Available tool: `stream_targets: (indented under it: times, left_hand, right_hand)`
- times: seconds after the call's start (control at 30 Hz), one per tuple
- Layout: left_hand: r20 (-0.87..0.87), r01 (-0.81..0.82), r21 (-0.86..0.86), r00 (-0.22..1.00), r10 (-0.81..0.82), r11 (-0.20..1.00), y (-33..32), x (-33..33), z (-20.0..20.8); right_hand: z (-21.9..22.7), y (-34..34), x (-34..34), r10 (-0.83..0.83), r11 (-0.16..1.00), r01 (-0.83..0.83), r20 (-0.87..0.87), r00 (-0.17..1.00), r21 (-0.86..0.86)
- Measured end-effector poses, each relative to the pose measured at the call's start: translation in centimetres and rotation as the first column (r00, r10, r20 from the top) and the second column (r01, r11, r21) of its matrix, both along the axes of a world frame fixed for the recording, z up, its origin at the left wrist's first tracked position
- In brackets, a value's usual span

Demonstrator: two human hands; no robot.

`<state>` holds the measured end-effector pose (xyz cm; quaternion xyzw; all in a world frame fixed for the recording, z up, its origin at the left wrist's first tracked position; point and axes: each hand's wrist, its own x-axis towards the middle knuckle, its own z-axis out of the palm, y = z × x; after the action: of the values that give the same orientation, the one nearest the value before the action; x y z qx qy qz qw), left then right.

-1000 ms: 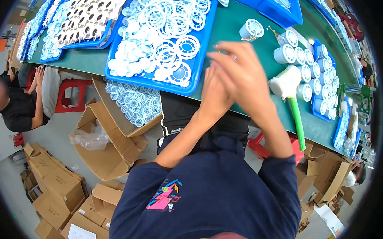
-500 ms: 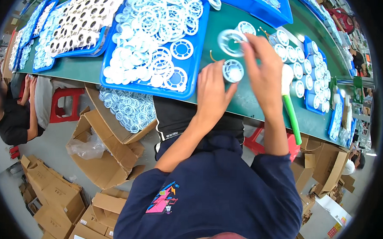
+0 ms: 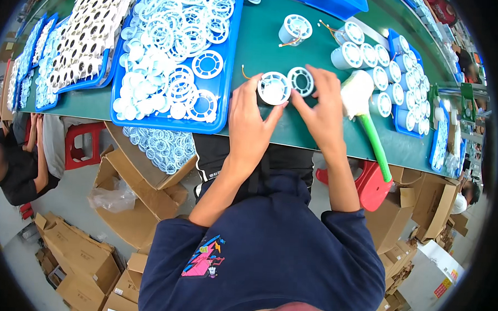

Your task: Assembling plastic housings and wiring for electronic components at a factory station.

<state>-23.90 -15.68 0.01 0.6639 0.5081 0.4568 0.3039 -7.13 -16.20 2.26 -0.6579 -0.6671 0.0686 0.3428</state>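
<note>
My left hand is closed around a white cylindrical housing with a slotted round face, just above the green bench. A thin wire sticks out beside its fingers. Close on the right, my right hand pinches a slotted plastic ring by its outer edge, tilted beside the housing. Whether the ring touches the housing, I cannot tell. To my left, a blue tray carries a heap of slotted rings and small round white caps.
A mallet with a green handle and white head lies right of my right hand. Several white housings stand beyond it; one with wires stands apart. A blue bin is at the back. Cardboard boxes and red stools surround the bench.
My right hand has brought the ring down and nearer to me, beside the housing. My left hand has stayed on the housing. The view has shifted, and more of the bench's right side shows.
</note>
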Motion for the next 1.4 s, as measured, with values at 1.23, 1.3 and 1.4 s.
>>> stream_targets:
  times: [1.23, 1.3, 1.4]
  left_hand:
    - [0.106, 0.09, 0.076, 0.99, -0.097, 0.993, 0.4, -0.3, -0.7]
    - [0.115, 0.111, 0.081, 0.986, -0.12, 0.991, 0.5, -0.6, -0.4]
    - [0.149, 0.188, -0.014, 0.972, -0.184, 0.982, 0.5, -0.9, -0.3]
  right_hand:
    - [0.8, -8.4, 9.9, -0.207, 0.966, 0.251, 0.388, 0.898, -0.067]
    - [-0.5, -10.1, 8.9, -0.299, 0.924, 0.37, 0.425, 0.854, -0.094]
    - [-0.4, -10.1, 8.8, -0.31, 0.943, 0.333, 0.33, 0.892, -0.013]
